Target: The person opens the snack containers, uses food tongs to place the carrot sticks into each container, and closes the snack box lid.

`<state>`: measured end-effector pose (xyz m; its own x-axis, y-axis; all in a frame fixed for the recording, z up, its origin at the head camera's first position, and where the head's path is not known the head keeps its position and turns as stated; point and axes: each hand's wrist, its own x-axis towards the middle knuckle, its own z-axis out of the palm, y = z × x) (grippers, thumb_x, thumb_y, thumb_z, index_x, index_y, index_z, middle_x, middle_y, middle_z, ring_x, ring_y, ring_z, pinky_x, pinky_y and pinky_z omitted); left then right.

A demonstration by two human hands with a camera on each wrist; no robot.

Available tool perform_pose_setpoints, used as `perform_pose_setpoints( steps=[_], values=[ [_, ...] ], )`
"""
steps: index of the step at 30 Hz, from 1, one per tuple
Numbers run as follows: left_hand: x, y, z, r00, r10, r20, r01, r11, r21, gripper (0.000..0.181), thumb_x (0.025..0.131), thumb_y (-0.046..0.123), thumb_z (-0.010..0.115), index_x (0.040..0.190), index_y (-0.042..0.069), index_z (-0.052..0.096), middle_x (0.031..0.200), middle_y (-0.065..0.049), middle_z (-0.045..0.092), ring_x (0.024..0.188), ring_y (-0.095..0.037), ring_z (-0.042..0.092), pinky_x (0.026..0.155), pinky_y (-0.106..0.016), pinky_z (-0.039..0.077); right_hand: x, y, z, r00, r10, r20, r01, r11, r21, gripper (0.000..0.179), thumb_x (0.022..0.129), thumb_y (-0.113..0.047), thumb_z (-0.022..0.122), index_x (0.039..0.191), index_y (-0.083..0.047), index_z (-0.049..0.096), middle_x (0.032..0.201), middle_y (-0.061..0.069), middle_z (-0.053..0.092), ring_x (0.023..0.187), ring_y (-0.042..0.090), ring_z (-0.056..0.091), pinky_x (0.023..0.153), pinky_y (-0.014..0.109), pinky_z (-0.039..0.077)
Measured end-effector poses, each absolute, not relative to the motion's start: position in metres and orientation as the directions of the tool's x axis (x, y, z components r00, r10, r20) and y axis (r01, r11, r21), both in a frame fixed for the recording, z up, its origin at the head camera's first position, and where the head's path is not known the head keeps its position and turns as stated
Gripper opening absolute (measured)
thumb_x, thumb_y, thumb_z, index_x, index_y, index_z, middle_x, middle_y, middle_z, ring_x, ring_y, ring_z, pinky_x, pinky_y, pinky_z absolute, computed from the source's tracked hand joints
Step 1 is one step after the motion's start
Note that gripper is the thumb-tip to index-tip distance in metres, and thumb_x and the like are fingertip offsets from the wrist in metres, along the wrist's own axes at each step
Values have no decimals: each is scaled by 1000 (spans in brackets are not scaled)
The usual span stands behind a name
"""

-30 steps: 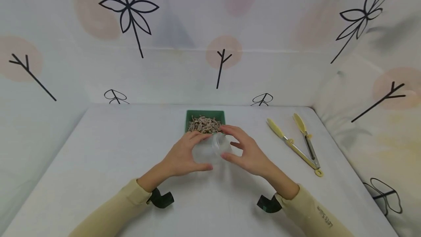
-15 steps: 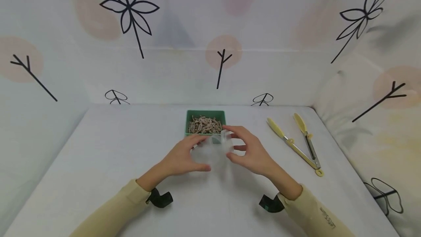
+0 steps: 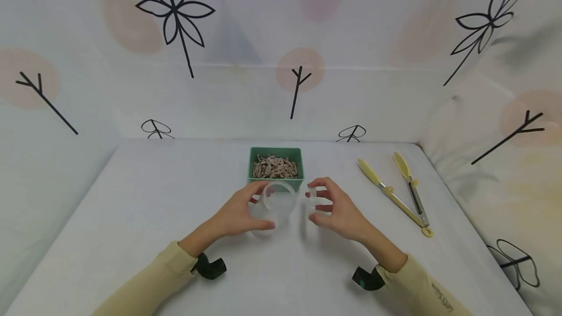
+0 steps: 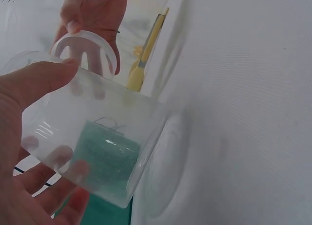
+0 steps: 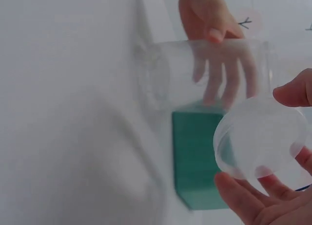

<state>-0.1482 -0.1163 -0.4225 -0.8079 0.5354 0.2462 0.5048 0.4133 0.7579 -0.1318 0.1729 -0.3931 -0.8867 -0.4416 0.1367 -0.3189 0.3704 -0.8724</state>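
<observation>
The left grip (image 3: 239, 213) is clamped round a clear jar (image 4: 92, 120) midway between the left and right edges of the surface (image 3: 153, 208); the right grip (image 3: 337, 211) pinches its lid (image 5: 263, 135), apart from it. A light squeeze should hold both steady.

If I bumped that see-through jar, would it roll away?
The clear jar might roll if it landed on its side, because its wall is round. It is probably light for its size, as the see-through wall looks thin. It could be slippery too: its side, gripped by the left hand, looks smooth, with shiny glints.
</observation>
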Motion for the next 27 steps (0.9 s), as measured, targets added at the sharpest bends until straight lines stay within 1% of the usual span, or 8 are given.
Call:
perform_pose_setpoints(
  steps=[4,8,14,17,19,21,24,27],
  values=[
    [-148,-121,-425,-810,537,234,487,396,778,89,72,28,90,147,20,43,132,-1,57,118,-16,53,91,-41,49,-130,178,-407,-878,-467,102,-282,336,-899,61,80,0,74,131,-10,42,138,20,49,126,41,52,95,52,50],
    [-147,-126,-428,-817,536,214,462,386,799,91,71,24,91,147,28,42,133,0,57,118,-16,54,92,-43,48,-132,183,-421,-876,-475,80,-252,309,-917,57,80,2,75,123,-9,38,142,21,44,128,41,50,95,55,48],
    [-147,-134,-432,-823,527,213,447,370,814,91,69,27,93,146,32,43,130,2,59,116,-15,54,90,-44,48,-139,194,-439,-873,-480,83,-222,240,-945,57,79,4,77,117,-4,35,142,22,43,129,44,48,96,51,47],
    [-147,-136,-432,-821,527,218,452,369,812,90,70,30,93,145,31,44,129,1,59,116,-15,54,89,-43,48,-142,201,-446,-859,-501,106,-235,203,-950,60,78,7,77,122,-2,36,142,18,45,133,42,44,99,55,42],
    [-148,-138,-432,-820,530,214,451,369,813,89,70,30,92,145,31,44,130,1,59,115,-15,54,89,-43,47,-144,206,-449,-854,-507,117,-261,222,-939,66,78,6,79,129,-5,39,142,15,46,135,39,42,103,60,37],
    [-148,-139,-432,-820,535,204,445,370,816,89,70,29,92,145,31,44,130,1,59,116,-15,54,89,-43,48,-145,211,-450,-848,-513,130,-308,278,-910,73,78,2,81,138,-8,40,142,13,47,135,35,42,105,61,34],
    [-148,-141,-431,-821,539,190,438,379,815,90,70,26,93,146,29,44,132,-1,58,117,-17,54,89,-43,48,-146,216,-452,-830,-533,164,-403,371,-837,81,77,-3,84,145,-9,42,141,12,49,131,31,45,107,52,38],
    [-148,-143,-430,-823,538,183,437,394,809,90,70,24,93,146,27,44,132,-4,58,117,-19,54,88,-43,49,-147,219,-453,-801,-564,200,-498,443,-745,85,74,-5,85,148,-6,43,138,11,52,125,28,49,103,41,42]
  ],
)
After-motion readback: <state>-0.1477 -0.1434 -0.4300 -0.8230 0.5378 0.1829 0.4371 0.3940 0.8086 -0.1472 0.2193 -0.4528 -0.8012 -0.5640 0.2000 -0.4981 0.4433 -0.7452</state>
